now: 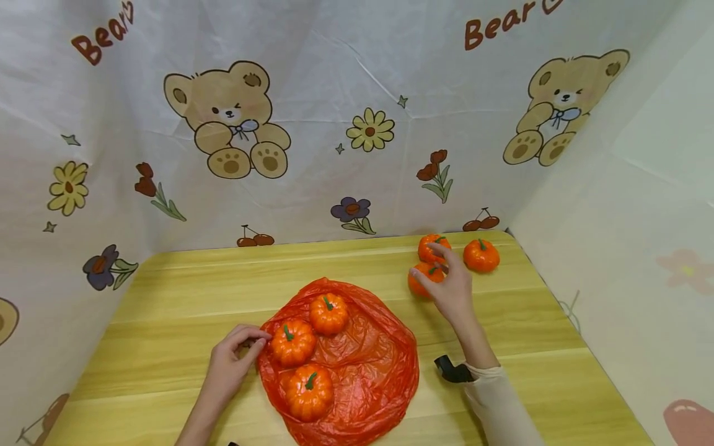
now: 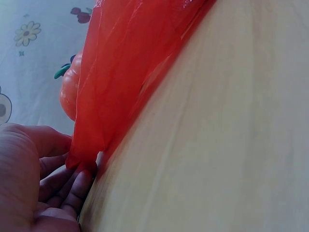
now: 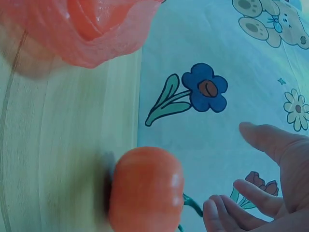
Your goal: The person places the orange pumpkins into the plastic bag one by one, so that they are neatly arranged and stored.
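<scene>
A red plastic bag point(image 1: 368, 371) lies spread open on the table, with three small orange pumpkins inside toward its left; one is the pumpkin point(image 1: 309, 391) nearest me. My left hand point(image 1: 234, 356) pinches the bag's left edge between thumb and fingers, and the left wrist view shows the gathered plastic point(image 2: 87, 154) there. Over the far right, my right hand point(image 1: 449, 285) hovers with thumb and fingers spread above a pumpkin point(image 1: 421, 284). In the right wrist view that pumpkin point(image 3: 147, 191) stands beside the fingertips, and nothing is held.
Behind it sits another pumpkin point(image 1: 428, 246), and a further pumpkin point(image 1: 481, 256) is to the right near the table's back corner. A printed cloth point(image 1: 318, 186) hangs along the back and sides of the wooden table point(image 1: 195, 291). A black strap piece point(image 1: 450, 370) sits at my right wrist.
</scene>
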Demonstrator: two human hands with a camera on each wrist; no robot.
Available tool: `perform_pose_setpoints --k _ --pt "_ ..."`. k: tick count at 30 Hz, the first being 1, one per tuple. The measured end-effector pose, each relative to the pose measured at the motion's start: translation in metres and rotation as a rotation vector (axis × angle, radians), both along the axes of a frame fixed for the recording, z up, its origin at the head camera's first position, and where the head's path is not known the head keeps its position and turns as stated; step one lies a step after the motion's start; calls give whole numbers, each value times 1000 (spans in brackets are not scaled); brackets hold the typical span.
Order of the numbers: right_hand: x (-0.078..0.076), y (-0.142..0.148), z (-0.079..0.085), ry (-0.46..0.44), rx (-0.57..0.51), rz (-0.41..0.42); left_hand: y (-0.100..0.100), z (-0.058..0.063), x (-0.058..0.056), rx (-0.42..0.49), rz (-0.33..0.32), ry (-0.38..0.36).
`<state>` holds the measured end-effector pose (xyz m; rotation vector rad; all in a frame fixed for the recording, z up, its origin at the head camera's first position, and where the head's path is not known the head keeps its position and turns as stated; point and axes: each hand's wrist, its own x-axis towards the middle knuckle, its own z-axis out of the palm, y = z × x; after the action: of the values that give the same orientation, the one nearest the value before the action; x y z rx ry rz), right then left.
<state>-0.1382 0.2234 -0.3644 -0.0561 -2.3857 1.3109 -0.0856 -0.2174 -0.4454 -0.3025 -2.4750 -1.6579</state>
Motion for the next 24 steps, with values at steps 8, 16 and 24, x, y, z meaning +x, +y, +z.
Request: perform_pose_setpoints --k 8,16,24 --pt "-3 1 -4 20 -51 -23 -1 -1 0 6 -6 4" --pt "-6 14 -14 12 30 -147 0 1 -1 8 -2 5" --pt "-7 22 -28 -210 69 -80 1 0 0 -3 2 4"
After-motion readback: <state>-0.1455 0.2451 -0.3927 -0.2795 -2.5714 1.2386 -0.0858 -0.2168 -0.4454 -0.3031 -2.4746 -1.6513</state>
